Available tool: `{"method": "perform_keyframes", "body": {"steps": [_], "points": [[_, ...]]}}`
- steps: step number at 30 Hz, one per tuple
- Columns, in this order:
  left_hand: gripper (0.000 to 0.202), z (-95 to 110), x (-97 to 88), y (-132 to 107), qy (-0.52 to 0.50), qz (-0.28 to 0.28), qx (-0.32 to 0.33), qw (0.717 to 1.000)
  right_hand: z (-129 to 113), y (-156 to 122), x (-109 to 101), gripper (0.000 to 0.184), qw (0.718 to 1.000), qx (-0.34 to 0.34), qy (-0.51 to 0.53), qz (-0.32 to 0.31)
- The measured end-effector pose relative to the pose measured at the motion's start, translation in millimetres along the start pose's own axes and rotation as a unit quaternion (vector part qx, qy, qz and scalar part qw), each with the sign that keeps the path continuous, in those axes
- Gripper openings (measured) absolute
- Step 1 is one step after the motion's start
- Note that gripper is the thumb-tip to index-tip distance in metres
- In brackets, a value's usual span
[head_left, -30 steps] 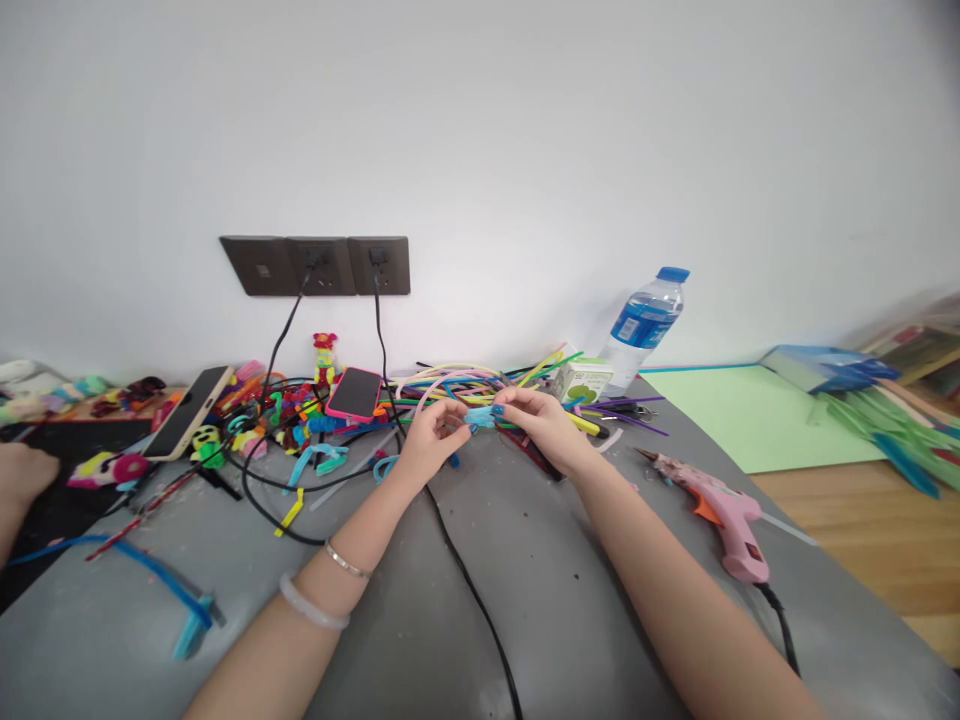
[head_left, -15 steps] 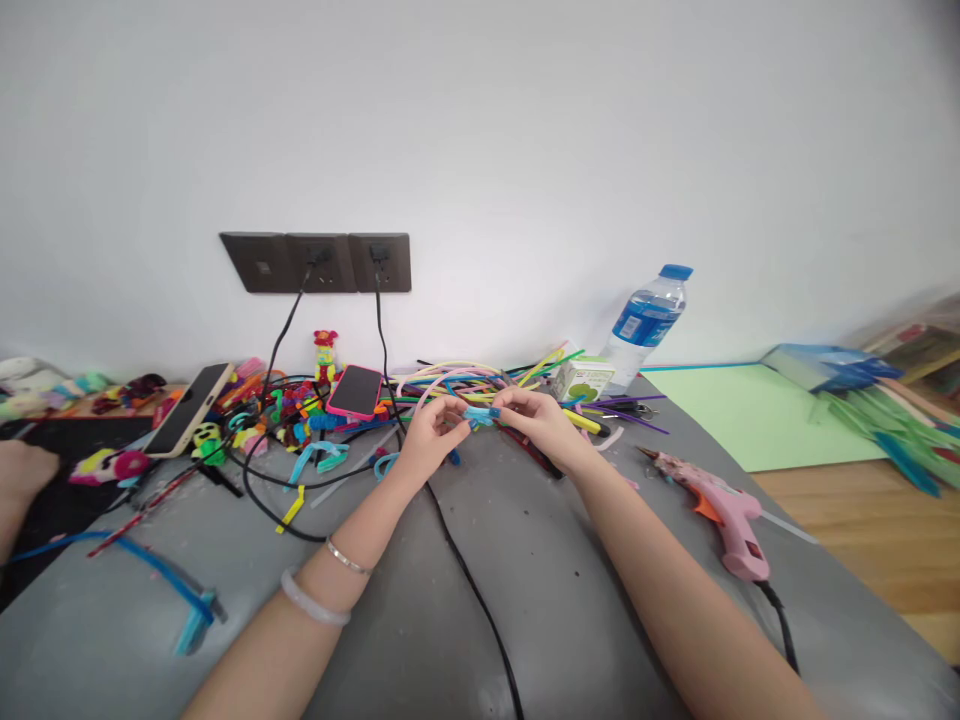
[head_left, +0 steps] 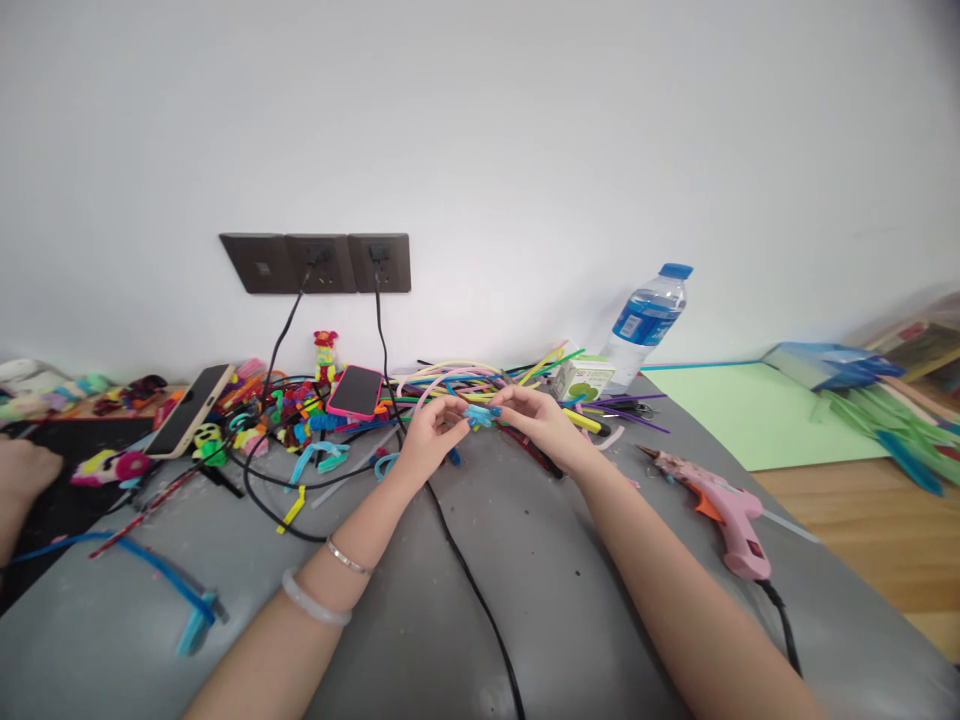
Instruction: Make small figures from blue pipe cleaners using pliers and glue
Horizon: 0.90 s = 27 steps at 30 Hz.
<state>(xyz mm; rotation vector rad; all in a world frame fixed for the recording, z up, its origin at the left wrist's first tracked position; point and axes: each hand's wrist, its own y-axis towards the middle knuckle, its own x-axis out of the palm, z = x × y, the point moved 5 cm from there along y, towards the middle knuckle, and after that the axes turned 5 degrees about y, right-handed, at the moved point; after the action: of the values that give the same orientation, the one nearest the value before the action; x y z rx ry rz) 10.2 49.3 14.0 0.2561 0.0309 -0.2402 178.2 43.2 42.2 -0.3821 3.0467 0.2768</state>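
Between my fingertips, above the grey table (head_left: 517, 580), is a small light-blue fuzzy piece that looks like bent pipe cleaner (head_left: 478, 415). My left hand (head_left: 433, 435) pinches its left end with thumb and fingers. At its right end, my right hand (head_left: 538, 425) grips it the same way. The fingers cover part of the piece, so its exact shape is unclear. Behind my hands lies a heap of coloured pipe cleaners (head_left: 461, 376). Light-blue bent pieces (head_left: 319, 456) rest on the table left of my left hand.
A pink hot glue gun (head_left: 724, 510) lies at right, its cord running to the front. A water bottle (head_left: 646, 325) leans near the wall beside a small box (head_left: 583, 379). Phones (head_left: 356, 391) and pipe-cleaner figures sit at left. Black cables (head_left: 457, 550) cross the table. Another person's hand (head_left: 26, 475) is at far left.
The light-blue piece has turned slightly between my fingertips and shows a more bunched outline. Both hands keep nearly the same place and grip. The other person's hand has shifted slightly.
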Motion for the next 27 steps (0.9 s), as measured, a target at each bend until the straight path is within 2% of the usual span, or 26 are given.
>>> {"method": "perform_keyframes", "body": {"steps": [9,18,27], "points": [[0.024,1.2,0.9,0.6,-0.001,-0.007,0.013,1.0,0.8,-1.5,6.3,0.034,0.999,0.02,-0.026,-0.029],[0.023,0.3,-0.1,0.5,0.004,-0.007,0.018,1.0,1.6,1.6,7.9,0.022,0.999,-0.037,-0.039,-0.012],[0.02,2.4,-0.4,0.3,0.012,-0.001,0.037,0.999,-1.9,1.8,5.1,0.018,0.991,-0.068,-0.115,0.024]]}}
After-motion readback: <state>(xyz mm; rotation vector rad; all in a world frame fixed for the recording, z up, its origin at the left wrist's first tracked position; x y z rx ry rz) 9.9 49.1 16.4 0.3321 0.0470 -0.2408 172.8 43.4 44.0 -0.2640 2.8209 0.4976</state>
